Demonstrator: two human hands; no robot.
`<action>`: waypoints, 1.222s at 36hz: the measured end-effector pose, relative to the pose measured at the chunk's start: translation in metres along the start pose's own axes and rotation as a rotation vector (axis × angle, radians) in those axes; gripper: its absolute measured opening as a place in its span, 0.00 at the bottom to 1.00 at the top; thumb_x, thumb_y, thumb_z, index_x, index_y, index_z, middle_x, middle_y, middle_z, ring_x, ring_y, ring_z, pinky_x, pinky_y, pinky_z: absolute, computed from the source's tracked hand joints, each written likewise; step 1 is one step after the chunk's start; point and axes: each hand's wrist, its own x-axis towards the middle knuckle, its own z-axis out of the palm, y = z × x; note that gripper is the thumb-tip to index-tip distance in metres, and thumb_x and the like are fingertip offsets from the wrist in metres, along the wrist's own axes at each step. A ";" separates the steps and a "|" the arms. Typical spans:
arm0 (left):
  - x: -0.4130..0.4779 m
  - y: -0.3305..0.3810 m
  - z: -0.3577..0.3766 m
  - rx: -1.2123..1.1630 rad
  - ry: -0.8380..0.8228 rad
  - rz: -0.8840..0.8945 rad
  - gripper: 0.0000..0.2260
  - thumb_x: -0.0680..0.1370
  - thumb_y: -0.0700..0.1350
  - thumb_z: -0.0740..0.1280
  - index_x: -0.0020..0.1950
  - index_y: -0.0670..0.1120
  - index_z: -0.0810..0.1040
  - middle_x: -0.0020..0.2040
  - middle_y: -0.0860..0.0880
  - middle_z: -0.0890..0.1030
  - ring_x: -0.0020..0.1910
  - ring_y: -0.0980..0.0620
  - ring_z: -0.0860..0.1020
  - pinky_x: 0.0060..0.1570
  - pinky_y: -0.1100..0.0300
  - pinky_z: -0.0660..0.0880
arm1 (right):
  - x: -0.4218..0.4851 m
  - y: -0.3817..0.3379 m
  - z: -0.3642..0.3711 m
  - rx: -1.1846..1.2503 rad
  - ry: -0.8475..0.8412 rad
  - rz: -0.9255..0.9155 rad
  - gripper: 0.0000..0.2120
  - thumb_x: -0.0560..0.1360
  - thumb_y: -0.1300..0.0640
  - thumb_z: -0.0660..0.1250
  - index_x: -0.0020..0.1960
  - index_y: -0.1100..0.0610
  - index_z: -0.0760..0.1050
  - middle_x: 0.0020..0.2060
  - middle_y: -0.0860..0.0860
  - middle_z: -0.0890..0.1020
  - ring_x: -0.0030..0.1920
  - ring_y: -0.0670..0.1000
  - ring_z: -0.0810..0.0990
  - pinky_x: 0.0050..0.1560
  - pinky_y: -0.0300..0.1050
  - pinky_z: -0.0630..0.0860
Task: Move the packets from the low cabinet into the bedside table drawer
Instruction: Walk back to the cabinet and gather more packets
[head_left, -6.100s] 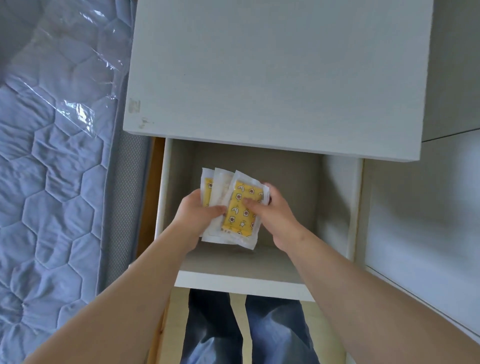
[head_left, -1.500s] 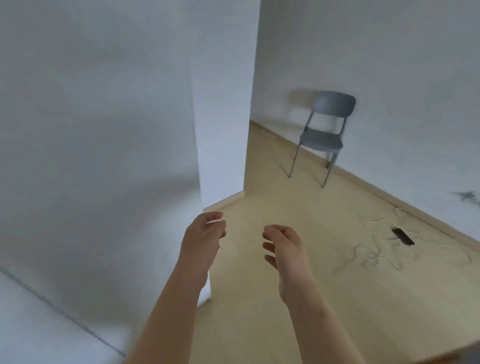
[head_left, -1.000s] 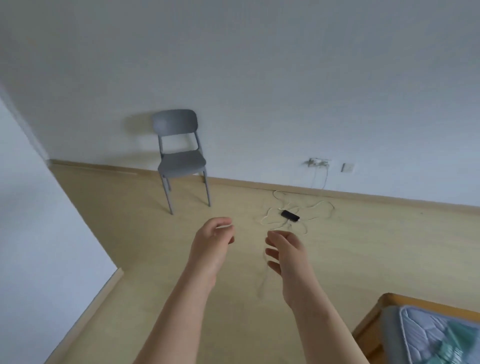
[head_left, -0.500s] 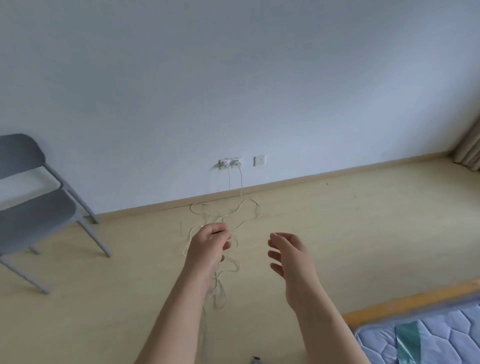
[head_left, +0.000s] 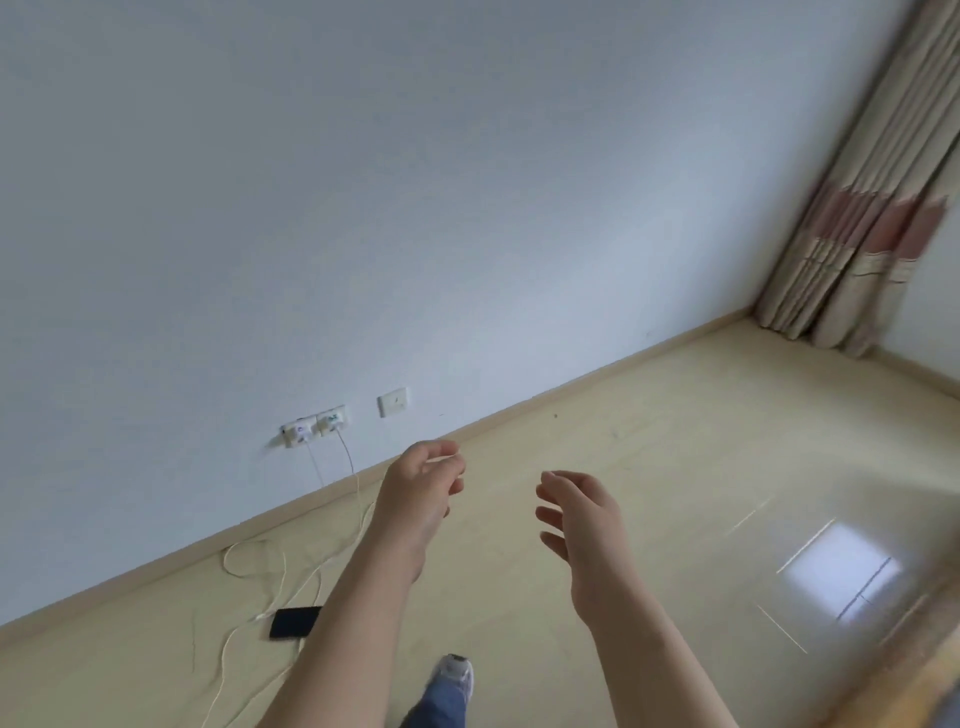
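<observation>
Left grip (head_left: 422, 491) and right grip (head_left: 579, 519) — loosely curled, holding nothing.

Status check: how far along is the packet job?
Done: the yellow packets held in the drawer earlier have left the hands. In hand: nothing; the left hand and right hand hang empty over pale wooden floor. Left: unclear; no cabinet, drawer or packets in view.

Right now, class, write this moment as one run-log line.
left hand: empty, fingers curled loosely | right hand: empty, open | packets: not in view | floor: phone, cable
</observation>
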 end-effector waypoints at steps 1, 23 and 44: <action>0.022 0.007 0.010 0.004 -0.024 0.011 0.06 0.77 0.41 0.62 0.46 0.51 0.76 0.49 0.48 0.80 0.48 0.51 0.79 0.50 0.55 0.74 | 0.021 -0.006 0.001 0.008 0.020 -0.007 0.02 0.77 0.57 0.63 0.46 0.53 0.74 0.46 0.51 0.78 0.48 0.51 0.76 0.46 0.45 0.73; 0.371 0.150 0.357 0.160 -0.500 0.057 0.05 0.78 0.42 0.62 0.49 0.50 0.76 0.50 0.49 0.79 0.47 0.52 0.78 0.54 0.53 0.74 | 0.413 -0.178 -0.140 0.281 0.445 -0.028 0.02 0.77 0.57 0.62 0.46 0.53 0.74 0.47 0.50 0.78 0.47 0.50 0.77 0.46 0.43 0.72; 0.525 0.247 0.822 0.200 -0.757 0.098 0.07 0.79 0.40 0.61 0.46 0.51 0.75 0.46 0.49 0.78 0.46 0.52 0.77 0.50 0.55 0.73 | 0.707 -0.335 -0.464 0.314 0.686 -0.053 0.04 0.77 0.58 0.62 0.44 0.54 0.73 0.45 0.50 0.78 0.46 0.50 0.76 0.46 0.44 0.71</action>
